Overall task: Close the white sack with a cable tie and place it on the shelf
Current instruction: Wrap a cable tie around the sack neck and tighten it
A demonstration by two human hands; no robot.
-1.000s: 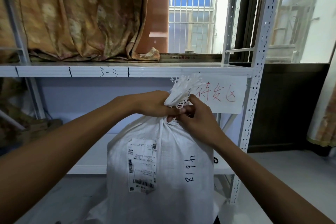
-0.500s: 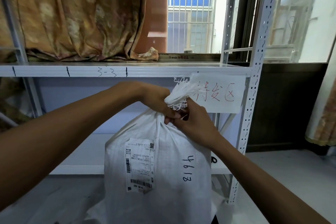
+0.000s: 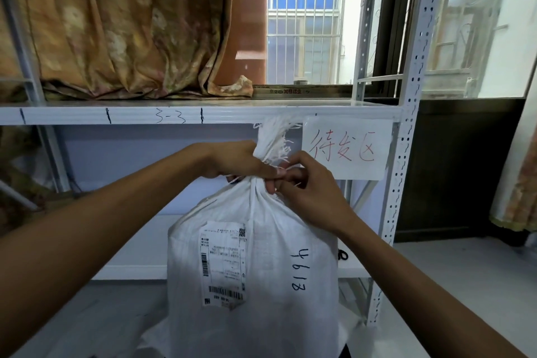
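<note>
A full white woven sack [image 3: 261, 270] stands upright in front of me, with a shipping label and the handwritten number 4613 on its front. Its mouth is bunched into a neck with frayed white threads [image 3: 276, 136] sticking up. My left hand [image 3: 238, 161] is clamped around the neck from the left. My right hand [image 3: 308, 183] pinches at the neck from the right, fingertips touching the left hand. A cable tie cannot be made out between the fingers. Behind the sack is the white metal shelf [image 3: 189, 115] marked 3-3.
A paper sign with red characters [image 3: 345, 148] hangs from the shelf edge. An orange-brown curtain [image 3: 122, 46] rests on the upper shelf board. A perforated upright post [image 3: 404, 154] stands at the right. A lower shelf board [image 3: 136, 253] lies behind the sack.
Both hands have stayed on the sack's neck with small finger movements. The sack and hands shifted slightly in the view as my head moved.
</note>
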